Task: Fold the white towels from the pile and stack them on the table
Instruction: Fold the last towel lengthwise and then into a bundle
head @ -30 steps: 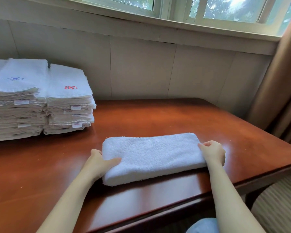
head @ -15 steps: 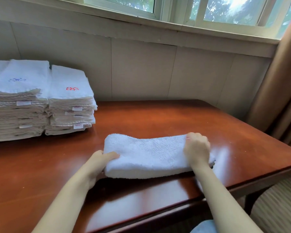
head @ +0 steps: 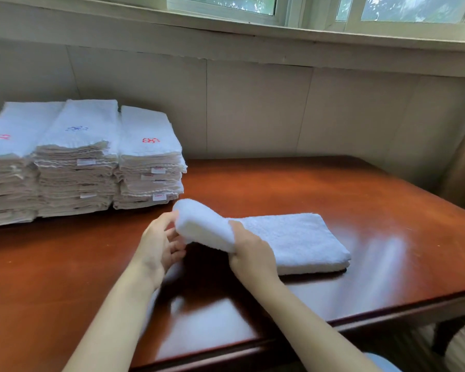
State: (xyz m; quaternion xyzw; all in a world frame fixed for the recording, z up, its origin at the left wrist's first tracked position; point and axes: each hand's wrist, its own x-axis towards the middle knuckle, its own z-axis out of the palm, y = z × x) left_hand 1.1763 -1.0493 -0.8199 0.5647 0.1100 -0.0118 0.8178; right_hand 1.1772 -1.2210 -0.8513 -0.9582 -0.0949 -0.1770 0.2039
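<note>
Up and to the left of the left hand sit three stacks of folded towels (head: 75, 167) on the table (head: 387, 205), so most of the job looks done. The left hand (head: 160, 245) cups the lifted end of a white towel (head: 293, 237), fingers loosely curled; can't tell if it's really gripping. The right hand (head: 250, 255) pinches that same raised end, and the rest lies flat off to its right. I'd guess one more fold, then stacking. No unfolded pile in view.
</note>
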